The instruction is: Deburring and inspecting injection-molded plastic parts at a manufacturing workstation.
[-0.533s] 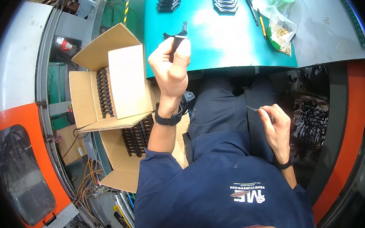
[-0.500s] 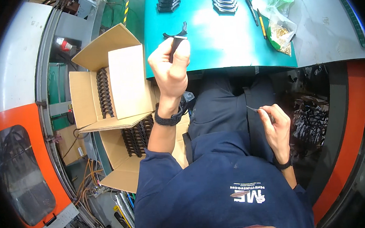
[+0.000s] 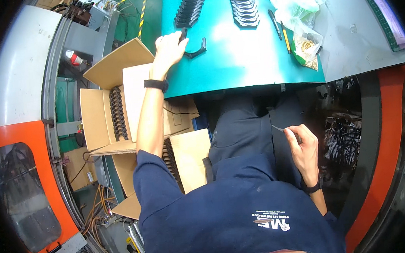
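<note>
My left hand is over the near left corner of the green tabletop, its fingers closed on a black plastic part with a curved, forked end. Just beyond it lies a row of overlapping black parts. A second such row lies to the right. Low by my right thigh, my right hand pinches a thin, pointed dark tool. Its grip end is hidden in the fingers, so its kind is unclear.
Open cardboard boxes with stacked black parts stand left of the table. At the table's right are a black pen, a yellow-and-black pen and a clear bag of small brass-coloured pieces. An orange-framed machine is far left.
My left hand has moved forward and left with the black part, from the table's near edge to beside the left row. The right hand keeps its pinch, almost still.
</note>
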`<state>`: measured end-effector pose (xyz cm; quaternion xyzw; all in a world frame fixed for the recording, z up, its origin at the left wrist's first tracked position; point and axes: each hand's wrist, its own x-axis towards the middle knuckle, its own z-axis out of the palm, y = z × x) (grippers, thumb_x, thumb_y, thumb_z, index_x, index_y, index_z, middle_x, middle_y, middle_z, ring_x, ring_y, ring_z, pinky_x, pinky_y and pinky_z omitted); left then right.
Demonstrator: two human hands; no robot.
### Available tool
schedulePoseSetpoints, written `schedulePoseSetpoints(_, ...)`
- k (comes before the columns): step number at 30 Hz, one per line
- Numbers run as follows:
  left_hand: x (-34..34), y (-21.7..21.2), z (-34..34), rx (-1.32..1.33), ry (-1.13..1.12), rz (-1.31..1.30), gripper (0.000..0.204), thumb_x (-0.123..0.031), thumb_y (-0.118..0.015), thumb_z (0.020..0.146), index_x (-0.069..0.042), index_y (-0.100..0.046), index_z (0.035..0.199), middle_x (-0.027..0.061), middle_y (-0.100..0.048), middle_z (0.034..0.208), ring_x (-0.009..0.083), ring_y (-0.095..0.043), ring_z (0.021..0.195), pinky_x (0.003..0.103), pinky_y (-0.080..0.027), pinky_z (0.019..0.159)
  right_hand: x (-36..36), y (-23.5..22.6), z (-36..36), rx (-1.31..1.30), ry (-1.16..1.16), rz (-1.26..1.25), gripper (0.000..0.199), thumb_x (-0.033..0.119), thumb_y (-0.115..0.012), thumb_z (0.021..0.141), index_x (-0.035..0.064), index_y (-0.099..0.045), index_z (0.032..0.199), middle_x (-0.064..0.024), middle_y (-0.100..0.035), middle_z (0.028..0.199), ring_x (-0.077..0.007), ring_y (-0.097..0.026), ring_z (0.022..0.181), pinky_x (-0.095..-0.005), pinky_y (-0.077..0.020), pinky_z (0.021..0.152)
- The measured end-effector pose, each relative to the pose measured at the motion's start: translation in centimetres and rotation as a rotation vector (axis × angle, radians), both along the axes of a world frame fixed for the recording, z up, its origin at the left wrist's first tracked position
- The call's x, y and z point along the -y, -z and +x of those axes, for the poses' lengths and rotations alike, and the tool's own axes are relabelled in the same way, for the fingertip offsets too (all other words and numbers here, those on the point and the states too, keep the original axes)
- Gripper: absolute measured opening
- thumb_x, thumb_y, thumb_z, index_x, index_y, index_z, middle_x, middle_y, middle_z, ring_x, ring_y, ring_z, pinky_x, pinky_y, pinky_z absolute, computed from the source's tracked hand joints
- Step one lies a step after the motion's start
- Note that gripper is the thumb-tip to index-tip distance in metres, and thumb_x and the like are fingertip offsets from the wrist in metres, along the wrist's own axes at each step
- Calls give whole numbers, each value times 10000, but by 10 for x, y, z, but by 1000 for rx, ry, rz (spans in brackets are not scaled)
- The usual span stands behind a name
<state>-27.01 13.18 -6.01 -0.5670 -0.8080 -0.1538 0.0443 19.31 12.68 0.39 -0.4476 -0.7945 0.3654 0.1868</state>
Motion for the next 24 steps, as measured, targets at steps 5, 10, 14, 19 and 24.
schedulePoseSetpoints(5,-27,28,-40,-138,198,-220,309,-279,-693,836,-136,-654,1107,101,-588,1059,283,-564,1040,471,-406,983,2,-1,-3,9,52,-46,167,141,-673,872,-25,-670,893,-137,-633,789,-260,-633,711,-325,-477,646)
schedulePoseSetpoints(10,-50,28,-45,-45,161,3,414,-228,-801,721,-118,-663,1095,115,-560,1133,289,-533,1090,406,-442,964,2,5,-5,24,53,-28,168,147,-672,871,-19,-672,894,-142,-635,796,-275,-635,720,-338,-479,646)
schedulePoseSetpoints(14,-55,34,-54,-7,4,160,740,-247,-866,639,-133,-540,1293,157,-479,1306,337,-441,1235,416,-407,1035,0,6,-7,46,76,-55,159,146,-674,865,-12,-674,886,-146,-640,805,-293,-638,732,-352,-484,654)
schedulePoseSetpoints(19,-61,50,-82,340,-3,143,925,-259,-873,641,-29,-405,1404,206,-457,1397,358,-432,1293,420,-380,1078,-2,7,-12,35,18,-23,154,149,-677,863,-5,-673,872,-146,-643,802,-307,-640,743,-364,-489,661)
schedulePoseSetpoints(24,-63,41,-50,395,68,128,925,-317,-854,683,5,-382,1410,229,-505,1355,340,-484,1265,393,-372,1077,-4,8,-16,41,9,-31,152,146,-670,867,-5,-670,882,-150,-642,804,-318,-638,752,-369,-489,667)
